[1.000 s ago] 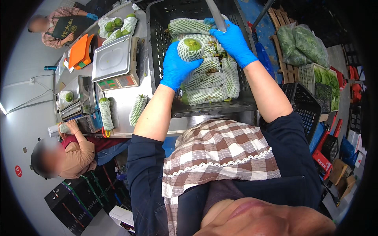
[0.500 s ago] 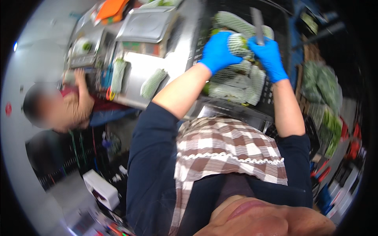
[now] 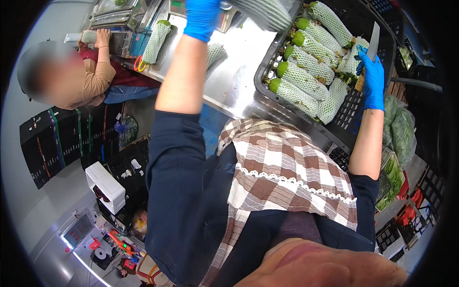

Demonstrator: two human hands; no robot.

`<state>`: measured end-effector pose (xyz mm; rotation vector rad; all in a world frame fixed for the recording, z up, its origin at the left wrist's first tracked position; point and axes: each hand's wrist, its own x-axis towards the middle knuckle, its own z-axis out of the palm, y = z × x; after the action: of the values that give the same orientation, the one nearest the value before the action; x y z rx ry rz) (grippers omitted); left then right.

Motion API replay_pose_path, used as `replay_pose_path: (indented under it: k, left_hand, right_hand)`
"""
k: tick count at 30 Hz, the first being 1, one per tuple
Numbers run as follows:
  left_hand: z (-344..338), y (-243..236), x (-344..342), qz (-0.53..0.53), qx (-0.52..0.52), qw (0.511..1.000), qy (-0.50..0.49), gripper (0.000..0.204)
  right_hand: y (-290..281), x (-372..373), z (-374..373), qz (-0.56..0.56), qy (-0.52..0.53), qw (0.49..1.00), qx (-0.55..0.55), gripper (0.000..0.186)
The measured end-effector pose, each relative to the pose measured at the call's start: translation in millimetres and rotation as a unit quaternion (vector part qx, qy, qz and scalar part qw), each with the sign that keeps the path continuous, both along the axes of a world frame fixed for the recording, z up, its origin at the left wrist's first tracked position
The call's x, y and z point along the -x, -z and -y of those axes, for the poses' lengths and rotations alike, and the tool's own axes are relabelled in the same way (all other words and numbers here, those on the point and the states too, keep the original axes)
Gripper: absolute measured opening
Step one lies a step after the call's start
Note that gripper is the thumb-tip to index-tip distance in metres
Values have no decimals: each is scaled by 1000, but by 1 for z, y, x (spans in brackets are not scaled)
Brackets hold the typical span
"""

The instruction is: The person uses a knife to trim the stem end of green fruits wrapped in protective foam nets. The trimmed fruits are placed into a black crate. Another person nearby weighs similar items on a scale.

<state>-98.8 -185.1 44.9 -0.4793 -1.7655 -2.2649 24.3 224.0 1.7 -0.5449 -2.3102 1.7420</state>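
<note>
My right hand (image 3: pixel 372 81), in a blue glove, is closed round a knife at the right side of the black crate (image 3: pixel 262 71). Its blade (image 3: pixel 375 38) points up and away, and the light wooden handle shows below my fingers. At the top edge my left hand (image 3: pixel 202 20), also blue-gloved, is smeared by motion, its fingers partly cut off. A blurred long vegetable in a white foam net (image 3: pixel 263 13) extends from it over the metal table, apparently in its grip. Inside the crate lie several netted vegetables (image 3: pixel 306 79) with green ends, mostly side by side.
On the metal table (image 3: pixel 234 91) lie another netted vegetable (image 3: pixel 157 43), orange-handled scissors (image 3: pixel 139 63) and a scale (image 3: pixel 178 5). A co-worker (image 3: pixel 86 76) at the left handles a netted vegetable. Bagged greens (image 3: pixel 401 129) stand at the right.
My left hand has left the crate and swung up and left over the table with a netted vegetable. My right hand, still gripping the knife, has shifted right. The view has turned.
</note>
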Motion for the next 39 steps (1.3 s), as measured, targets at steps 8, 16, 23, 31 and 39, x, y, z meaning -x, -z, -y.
replay_pose_path:
  k: [8, 16, 23, 31, 39]
  left_hand:
    - [182, 122, 18, 27, 497, 846, -190, 57]
    - [189, 199, -11, 200, 722, 618, -236, 73]
    - [104, 193, -37, 111, 592, 789, -120, 76]
    - [106, 192, -74, 206, 749, 625, -78, 88]
    - [136, 200, -92, 267, 684, 654, -182, 84]
  right_hand:
    - [-5, -6, 17, 73, -38, 996, -36, 33]
    - [-13, -22, 25, 119, -66, 989, -49, 32]
    - [-9, -21, 14, 87, -114, 988, -58, 35]
    - [-14, -26, 17, 98, -133, 985, -52, 35]
    - [-1, -23, 7, 121, -159, 979, -30, 40]
